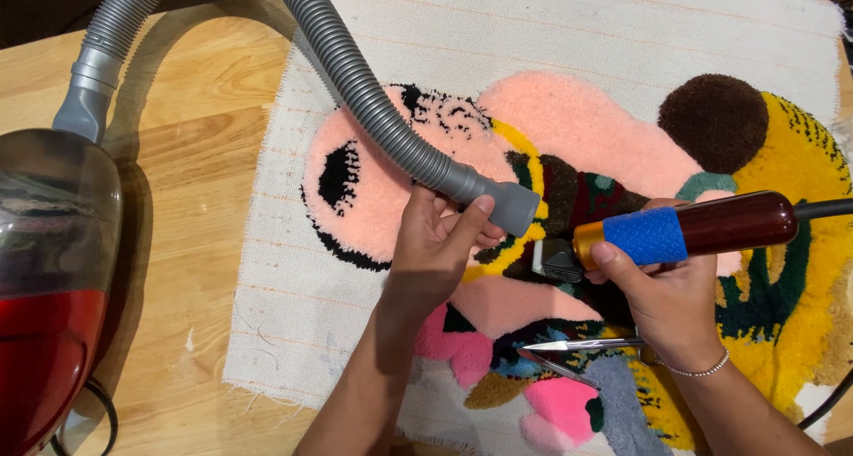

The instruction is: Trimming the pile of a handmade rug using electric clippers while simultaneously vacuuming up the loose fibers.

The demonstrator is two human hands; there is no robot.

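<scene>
Left hand (pixel 435 243) closed around the grey vacuum hose (pixel 373 110) just behind its nozzle, fingers (pixel 466 225) wrapped on the cuff, nozzle mouth aimed toward 3 o'clock and hovering over the tufted rug (pixel 569 136). Right hand (pixel 666 296) gripping a carving clipper (pixel 684 229) by its blue-taped, dark red handle, blade head pointing to 9 o'clock, almost touching the nozzle at rug centre. Also tucked in that right hand: a pair of scissors (pixel 577 349), tips open and aimed toward 9 o'clock, close to the left wrist. Likely trouble: blade and nozzle colliding in so tight a gap; open scissor points nicking the wrist; clipper dipping too deep and gouging the pile. Red canister vacuum (pixel 53 287) at 9 o'clock on the wooden counter (pixel 195 154); taut hose could tug it.
</scene>
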